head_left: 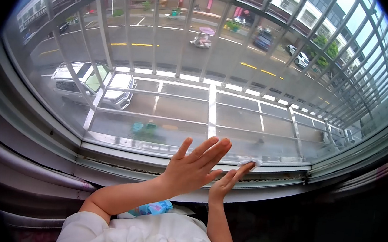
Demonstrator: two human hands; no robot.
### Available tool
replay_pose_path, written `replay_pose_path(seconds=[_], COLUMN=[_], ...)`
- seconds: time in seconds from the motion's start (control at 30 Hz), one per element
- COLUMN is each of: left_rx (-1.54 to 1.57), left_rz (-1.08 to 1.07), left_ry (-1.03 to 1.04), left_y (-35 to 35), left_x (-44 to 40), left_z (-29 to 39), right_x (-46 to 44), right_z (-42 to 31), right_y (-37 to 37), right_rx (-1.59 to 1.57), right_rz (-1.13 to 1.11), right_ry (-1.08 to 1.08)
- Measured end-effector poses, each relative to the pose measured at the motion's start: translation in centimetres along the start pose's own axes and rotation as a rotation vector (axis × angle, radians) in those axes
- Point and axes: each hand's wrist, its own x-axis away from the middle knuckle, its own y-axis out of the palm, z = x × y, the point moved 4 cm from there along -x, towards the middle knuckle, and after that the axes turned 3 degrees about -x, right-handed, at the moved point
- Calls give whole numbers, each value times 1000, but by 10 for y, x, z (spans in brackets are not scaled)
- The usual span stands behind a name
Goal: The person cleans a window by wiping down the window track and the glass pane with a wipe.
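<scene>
My left hand [194, 167] is raised in front of the window glass [174, 135], fingers spread, with nothing in it. Just right of it and lower, my right hand [232, 180] reaches to the bottom of the pane. Its fingertips press a small crumpled white wipe [249, 163] against the glass near the lower frame. The window track [263, 176] below the wipe looks dark with dirt. Both forearms come up from the white top.
A blue packet [153, 208] lies below my left forearm. Purple and white curtains [34, 175] hang at the left. Metal bars [211, 108] stand outside the glass, with a street, a white car [90, 83] and a scooter rider [203, 39] beyond.
</scene>
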Motion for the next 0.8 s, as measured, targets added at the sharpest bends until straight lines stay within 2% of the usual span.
replay_pose_path(seconds=[0.13,0.27,0.33,0.37,0.4,0.47,0.53,0.57,0.63,0.73,0.8], left_rx=[-27,-39,-54,-43,-33,-49,-42,-47,-53,-62,-26], left_rz=[15,19,25,30,36,33,17,10,3,-4,-13], left_ry=[12,31,12,20,29,20,29,31,24,23,7], left_y=[-3,-3,-3,-4,-4,-1,1,1,1,-1,-1], left_x=[-2,-2,-3,-3,-3,-3,-2,-2,-2,-2,-2], left_z=[-2,-2,-2,-1,-1,1,2,2,2,0,-1], right_x=[-44,-137,-193,-202,-218,-239,-250,-252,-221,-168,-153], right_z=[-1,25,60,10,3,-22,-41,-43,-102,-139,-136], right_y=[-14,-78,-128,-132,-145,-159,-156,-151,-114,-69,-52], right_rx=[54,-43,-43,-113,-154,-140,-23,-31,144,483,551], right_rz=[179,403,498,591,638,677,495,487,364,191,123], right_ry=[-229,-262,-163,-95,-46,-212,-376,-375,-715,-898,-955])
